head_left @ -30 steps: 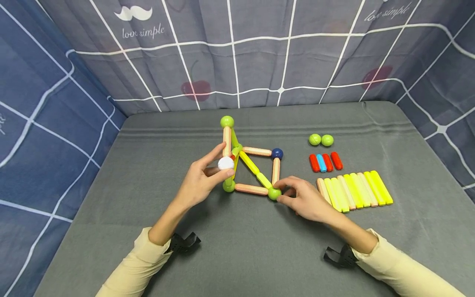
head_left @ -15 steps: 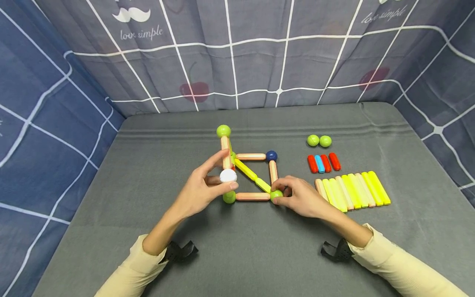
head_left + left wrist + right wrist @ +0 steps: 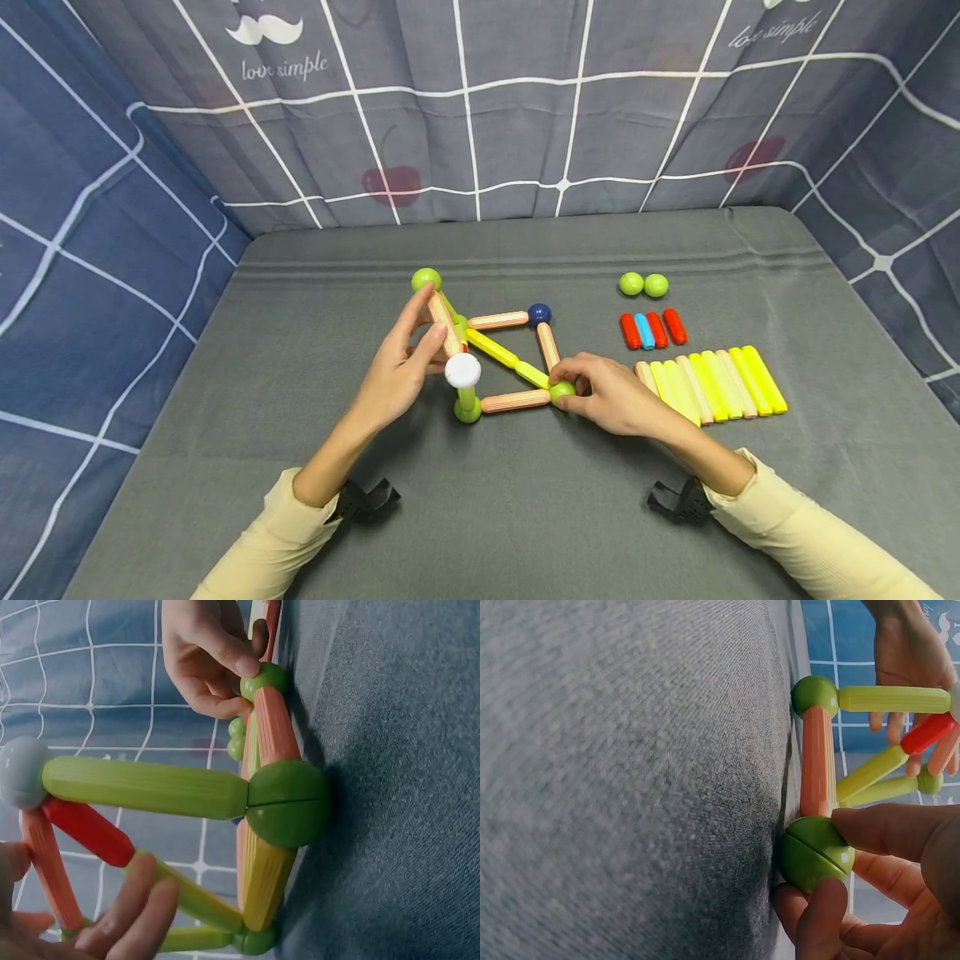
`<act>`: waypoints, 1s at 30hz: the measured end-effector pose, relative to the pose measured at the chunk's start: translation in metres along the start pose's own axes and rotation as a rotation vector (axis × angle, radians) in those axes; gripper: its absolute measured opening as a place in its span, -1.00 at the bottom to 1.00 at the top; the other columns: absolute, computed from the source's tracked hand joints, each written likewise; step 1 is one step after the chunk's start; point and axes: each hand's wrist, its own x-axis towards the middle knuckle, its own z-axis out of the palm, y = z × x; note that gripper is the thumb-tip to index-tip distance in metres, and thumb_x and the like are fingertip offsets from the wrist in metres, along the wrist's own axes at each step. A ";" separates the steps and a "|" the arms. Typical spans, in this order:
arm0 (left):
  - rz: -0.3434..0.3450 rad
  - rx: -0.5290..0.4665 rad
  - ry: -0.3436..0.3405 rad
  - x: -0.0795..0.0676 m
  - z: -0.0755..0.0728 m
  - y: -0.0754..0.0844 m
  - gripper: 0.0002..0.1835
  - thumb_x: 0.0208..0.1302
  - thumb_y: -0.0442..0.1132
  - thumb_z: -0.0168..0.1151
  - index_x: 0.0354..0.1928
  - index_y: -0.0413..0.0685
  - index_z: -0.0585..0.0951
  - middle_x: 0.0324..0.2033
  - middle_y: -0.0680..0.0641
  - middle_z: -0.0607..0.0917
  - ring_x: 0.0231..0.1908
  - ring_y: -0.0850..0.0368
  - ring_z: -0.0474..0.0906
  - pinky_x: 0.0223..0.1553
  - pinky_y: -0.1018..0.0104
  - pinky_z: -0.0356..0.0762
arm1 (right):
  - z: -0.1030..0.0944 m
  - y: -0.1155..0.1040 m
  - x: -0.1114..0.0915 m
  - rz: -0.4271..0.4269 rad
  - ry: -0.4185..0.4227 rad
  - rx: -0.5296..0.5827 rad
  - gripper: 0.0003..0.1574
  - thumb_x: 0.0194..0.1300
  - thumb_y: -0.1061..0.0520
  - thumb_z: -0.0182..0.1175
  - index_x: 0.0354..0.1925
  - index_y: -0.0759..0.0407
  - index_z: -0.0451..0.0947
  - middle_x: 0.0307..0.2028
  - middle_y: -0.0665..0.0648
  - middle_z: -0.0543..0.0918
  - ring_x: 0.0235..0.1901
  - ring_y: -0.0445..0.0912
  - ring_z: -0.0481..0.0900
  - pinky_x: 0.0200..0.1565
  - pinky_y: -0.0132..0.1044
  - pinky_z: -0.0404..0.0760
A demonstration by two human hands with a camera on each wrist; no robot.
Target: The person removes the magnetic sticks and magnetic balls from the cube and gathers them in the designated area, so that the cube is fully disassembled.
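Note:
A frame of magnetic building sticks and balls stands mid-table. My left hand [image 3: 386, 383] holds its raised pink stick [image 3: 442, 310], thumb above and fingers below, between a white ball [image 3: 462, 371] and a green ball [image 3: 426, 280]. From the white ball a yellow-green stick [image 3: 142, 786] drops to a green ball [image 3: 289, 802] near the table; a short red stick [image 3: 91, 831] slants off it too. My right hand [image 3: 618, 400] pinches the frame's right front green ball [image 3: 816, 855]. A dark blue ball [image 3: 539, 314] forms the back right corner, and yellow sticks [image 3: 491, 347] run diagonally.
Right of the frame, a row of yellow and pink sticks [image 3: 712, 385] lies on the grey table [image 3: 525, 500]. Behind it are several short red and blue sticks [image 3: 652, 330] and two loose green balls [image 3: 643, 285]. A checked curtain [image 3: 517, 125] encloses the back and sides.
My left hand has shifted from the white ball to the raised pink stick. The frame's left side has come nearer, and its upper green ball has swung left. The right hand still pinches its ball.

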 end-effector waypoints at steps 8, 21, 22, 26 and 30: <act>-0.035 0.130 0.080 0.014 -0.013 -0.005 -0.10 0.39 -0.14 0.24 0.58 0.11 -0.09 0.35 -0.18 0.24 0.16 -0.13 0.49 0.01 -0.07 0.56 | 0.001 -0.001 -0.001 0.005 0.009 0.011 -0.79 0.19 0.22 0.40 -0.18 0.04 0.66 -0.35 -0.10 0.55 -0.37 -0.17 0.48 -0.34 -0.30 0.45; 0.025 -0.255 -0.022 0.044 -0.023 -0.022 -0.51 0.54 -0.38 -0.08 0.45 -0.24 0.19 0.22 -0.43 0.43 0.20 0.01 0.47 0.23 -0.02 0.39 | -0.006 0.007 0.004 0.053 0.041 -0.014 -0.78 0.22 0.26 0.36 -0.14 0.08 0.67 -0.31 -0.07 0.59 -0.34 -0.16 0.48 -0.31 -0.26 0.46; 0.025 -0.251 -0.025 0.043 -0.024 -0.022 -0.52 0.54 -0.37 -0.07 0.43 -0.24 0.21 0.20 -0.45 0.43 0.16 0.04 0.50 0.20 -0.04 0.42 | -0.007 0.008 0.005 0.062 0.044 -0.014 -0.77 0.23 0.26 0.35 -0.12 0.09 0.67 -0.28 -0.05 0.61 -0.33 -0.16 0.50 -0.30 -0.25 0.47; 0.013 -0.187 -0.051 0.039 -0.029 -0.022 -0.54 0.54 -0.32 -0.03 0.41 -0.21 0.28 0.19 -0.41 0.46 0.10 0.07 0.53 0.12 -0.11 0.48 | -0.017 0.013 0.014 0.117 0.043 -0.007 -0.69 0.25 0.27 0.33 -0.01 0.16 0.64 -0.18 0.07 0.66 -0.37 -0.14 0.54 -0.34 -0.22 0.50; 0.000 -0.132 -0.081 0.034 -0.035 -0.020 -0.54 0.53 -0.29 0.02 0.40 -0.17 0.32 0.17 -0.31 0.50 0.07 0.01 0.54 0.07 -0.13 0.52 | -0.024 0.017 0.026 0.166 0.025 0.031 -0.69 0.27 0.31 0.29 0.01 0.25 0.62 -0.14 0.22 0.66 -0.56 -0.11 0.55 -0.48 -0.23 0.56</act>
